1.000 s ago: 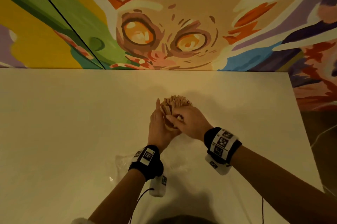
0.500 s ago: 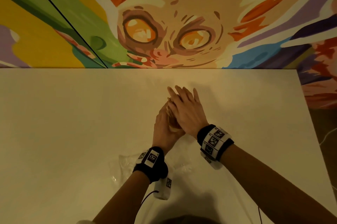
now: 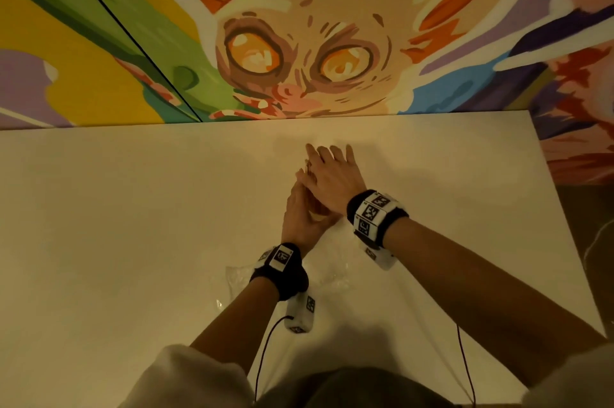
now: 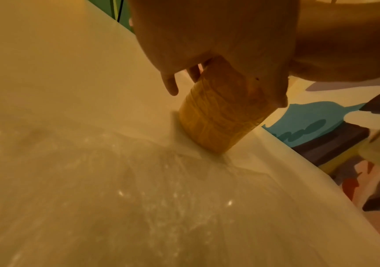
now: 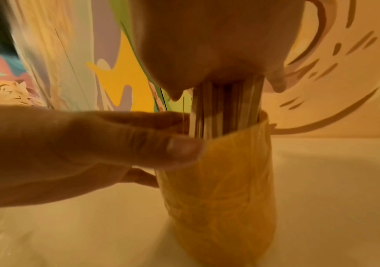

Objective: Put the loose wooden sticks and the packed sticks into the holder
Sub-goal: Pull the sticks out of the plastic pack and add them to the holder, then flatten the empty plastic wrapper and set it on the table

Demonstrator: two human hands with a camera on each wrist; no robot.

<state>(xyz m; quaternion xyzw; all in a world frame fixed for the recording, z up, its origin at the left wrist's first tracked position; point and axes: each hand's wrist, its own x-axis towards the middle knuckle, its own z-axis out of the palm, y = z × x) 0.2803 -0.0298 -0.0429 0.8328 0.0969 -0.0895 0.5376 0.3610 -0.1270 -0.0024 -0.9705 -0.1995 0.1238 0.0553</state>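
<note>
A tall yellow-brown holder [image 5: 218, 177] stands upright on the white table [image 3: 133, 224]. A bundle of thin wooden sticks [image 5: 225, 110] pokes out of its top. My left hand [image 3: 300, 213] grips the holder near its rim, thumb [image 5: 161, 150] on the front wall. The right hand [image 3: 330, 175] lies flat on the stick tops with its fingers straight, palm pressing down. In the left wrist view the holder [image 4: 221, 115] shows below my curled fingers. From the head view both hands hide most of the holder and sticks.
A crumpled clear plastic wrapper [image 3: 329, 271] lies on the table just behind my left wrist. A painted wall [image 3: 299, 42] rises right behind the table's far edge. The table's right edge [image 3: 558, 208] is near my right arm.
A second ago the stick tops fanned out in the open, with my right hand's fingers at them. That hand has since flattened on top of them and covers them, slightly farther forward.
</note>
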